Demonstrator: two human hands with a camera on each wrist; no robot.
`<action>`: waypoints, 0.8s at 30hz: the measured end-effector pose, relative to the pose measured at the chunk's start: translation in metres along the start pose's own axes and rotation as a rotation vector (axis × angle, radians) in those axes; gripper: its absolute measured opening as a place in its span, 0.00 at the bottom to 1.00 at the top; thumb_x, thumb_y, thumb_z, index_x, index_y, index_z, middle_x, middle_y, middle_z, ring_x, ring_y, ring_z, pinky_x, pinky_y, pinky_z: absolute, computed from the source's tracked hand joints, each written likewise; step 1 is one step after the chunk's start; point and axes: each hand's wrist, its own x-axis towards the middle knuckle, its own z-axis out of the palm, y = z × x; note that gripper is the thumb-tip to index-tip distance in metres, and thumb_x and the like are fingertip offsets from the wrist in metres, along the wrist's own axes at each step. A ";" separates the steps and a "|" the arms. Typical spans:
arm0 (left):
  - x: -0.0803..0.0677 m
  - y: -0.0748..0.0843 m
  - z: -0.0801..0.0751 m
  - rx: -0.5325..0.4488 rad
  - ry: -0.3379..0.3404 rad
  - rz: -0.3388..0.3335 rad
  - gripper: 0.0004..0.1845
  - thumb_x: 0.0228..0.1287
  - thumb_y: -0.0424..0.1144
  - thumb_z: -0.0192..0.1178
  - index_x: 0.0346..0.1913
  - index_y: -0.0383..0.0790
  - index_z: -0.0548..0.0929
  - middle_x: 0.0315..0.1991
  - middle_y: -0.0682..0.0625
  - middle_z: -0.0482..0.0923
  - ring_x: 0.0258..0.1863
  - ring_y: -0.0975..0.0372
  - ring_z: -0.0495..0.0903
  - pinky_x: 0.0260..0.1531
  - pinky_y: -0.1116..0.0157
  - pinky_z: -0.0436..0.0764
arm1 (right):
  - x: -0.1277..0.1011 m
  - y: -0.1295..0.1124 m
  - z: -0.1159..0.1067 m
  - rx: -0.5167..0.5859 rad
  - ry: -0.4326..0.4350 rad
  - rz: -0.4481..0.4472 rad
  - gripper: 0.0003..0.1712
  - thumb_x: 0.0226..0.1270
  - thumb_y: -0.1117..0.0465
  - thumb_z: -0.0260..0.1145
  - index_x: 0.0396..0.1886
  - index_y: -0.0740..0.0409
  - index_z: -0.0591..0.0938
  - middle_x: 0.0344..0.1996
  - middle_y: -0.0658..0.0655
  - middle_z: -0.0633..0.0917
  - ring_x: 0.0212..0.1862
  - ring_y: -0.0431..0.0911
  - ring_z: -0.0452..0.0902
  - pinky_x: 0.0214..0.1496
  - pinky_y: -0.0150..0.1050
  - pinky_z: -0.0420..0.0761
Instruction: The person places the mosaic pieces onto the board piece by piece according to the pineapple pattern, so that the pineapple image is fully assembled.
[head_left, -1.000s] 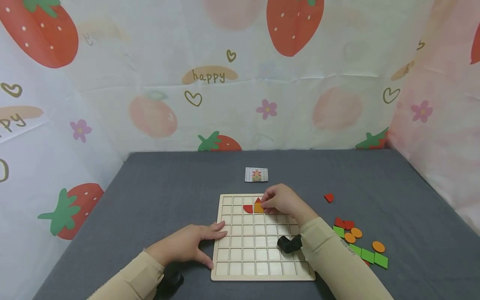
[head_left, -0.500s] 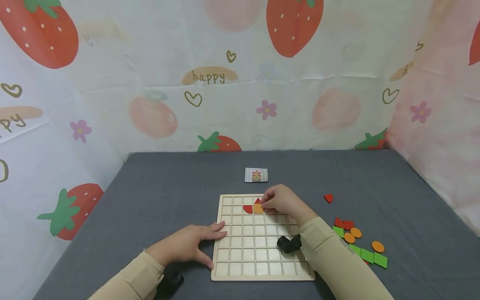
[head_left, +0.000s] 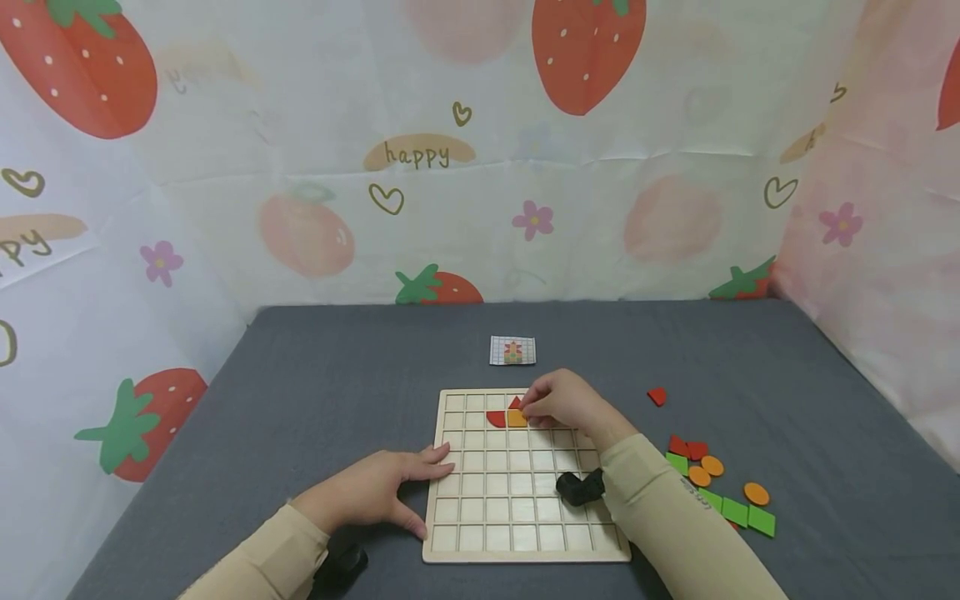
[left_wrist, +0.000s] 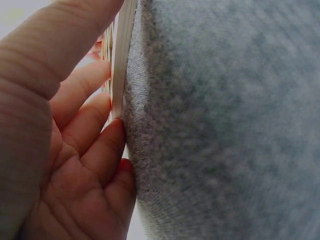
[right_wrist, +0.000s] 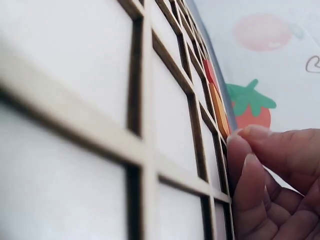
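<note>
Right hand [head_left: 564, 402] rests at the upper middle of the wooden grid board [head_left: 525, 546], fingers curled, fingertips [right_wrist: 248, 150] pressed against the orange square piece [head_left: 517, 418] seated in a cell of the second row from the far edge. Whether they pinch this piece or only push it, cannot tell. A red semicircle piece [head_left: 496, 418] sits in the cell just left of the orange one; a red piece [head_left: 514, 403] shows just above it, mostly hidden by the fingers.

Left hand [head_left: 378, 493] lies flat on the grey cloth [head_left: 337, 383], lower left of centre in the head view, fingers straight and spread, tips touching the board's left edge. The left wrist view confirms the fingers [left_wrist: 92, 130] against the board rim.

Loose pieces lie at the right of the frame: a red piece alone [head_left: 657, 396], then a cluster of red, orange and green pieces [head_left: 716, 487] further down. A small pattern card [head_left: 513, 350] lies beyond the board, near its far edge.
</note>
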 end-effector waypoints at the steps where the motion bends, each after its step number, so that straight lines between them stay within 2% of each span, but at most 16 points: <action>1: 0.000 0.000 0.000 -0.001 -0.001 -0.005 0.47 0.31 0.61 0.64 0.61 0.52 0.64 0.64 0.56 0.54 0.61 0.63 0.57 0.54 0.62 0.62 | 0.000 0.000 0.000 0.016 -0.004 0.002 0.02 0.51 0.67 0.65 0.26 0.61 0.82 0.23 0.56 0.82 0.25 0.45 0.77 0.29 0.37 0.78; 4: -0.001 0.001 0.000 -0.006 -0.003 -0.011 0.46 0.31 0.60 0.64 0.61 0.52 0.64 0.64 0.56 0.54 0.61 0.63 0.57 0.54 0.62 0.62 | 0.000 0.001 -0.002 0.077 -0.024 0.020 0.03 0.52 0.67 0.64 0.28 0.62 0.82 0.25 0.57 0.82 0.27 0.46 0.78 0.30 0.38 0.78; 8: -0.001 0.002 0.000 -0.013 -0.005 -0.016 0.46 0.31 0.60 0.64 0.61 0.52 0.64 0.64 0.56 0.54 0.61 0.64 0.56 0.55 0.62 0.62 | -0.005 -0.001 -0.008 0.100 -0.021 0.021 0.05 0.52 0.67 0.64 0.29 0.63 0.82 0.26 0.58 0.82 0.27 0.46 0.78 0.31 0.38 0.78; 13: -0.001 0.001 0.000 -0.010 -0.008 -0.014 0.46 0.32 0.60 0.64 0.61 0.53 0.63 0.64 0.56 0.53 0.61 0.64 0.56 0.55 0.62 0.62 | -0.013 -0.003 -0.025 0.068 -0.005 0.002 0.07 0.53 0.65 0.64 0.32 0.63 0.82 0.27 0.58 0.82 0.30 0.47 0.78 0.34 0.40 0.78; 20: 0.000 0.000 0.000 -0.011 -0.009 -0.015 0.46 0.31 0.60 0.64 0.62 0.53 0.63 0.64 0.57 0.53 0.61 0.64 0.56 0.55 0.62 0.62 | -0.027 0.003 -0.050 0.055 0.027 0.040 0.10 0.53 0.62 0.64 0.35 0.62 0.82 0.30 0.59 0.82 0.34 0.51 0.78 0.38 0.42 0.77; 24: 0.000 0.000 0.000 -0.015 -0.012 -0.021 0.46 0.31 0.60 0.64 0.61 0.53 0.63 0.64 0.57 0.53 0.61 0.64 0.56 0.55 0.62 0.62 | -0.036 0.009 -0.064 0.023 0.031 0.014 0.13 0.54 0.61 0.64 0.37 0.64 0.81 0.32 0.60 0.82 0.35 0.51 0.78 0.39 0.43 0.76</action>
